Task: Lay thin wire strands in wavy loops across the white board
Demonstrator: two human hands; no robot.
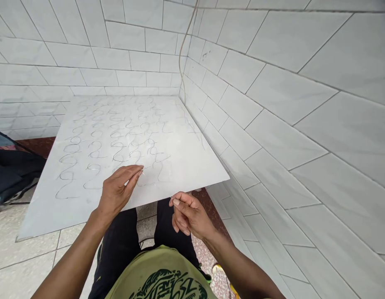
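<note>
Over the near part of a white sheet-like board (pixel 192 170), my left hand (pixel 119 189) is closed in a pinch, thumb against forefinger. A tiny pale glint shows at its fingertips, too fine to name. Just off the board's front edge, my right hand (pixel 191 214) also pinches thumb to forefinger, its other fingers curled. What it holds, if anything, is too small to see. Thin dark curved strands (pixel 68 178), like hair or fine thread, lie on the board in several rough columns. Fainter strands (pixel 161 170) lie just beyond my left fingertips.
White tiled walls (pixel 273 124) meet behind the board, and the right one runs close along its side. A cable (pixel 180 54) hangs down the corner. At the left stands a dark bag-like item (pixel 15 170). My knees (pixel 120 236) are beneath the board's front edge, above a tiled floor (pixel 12 253).
</note>
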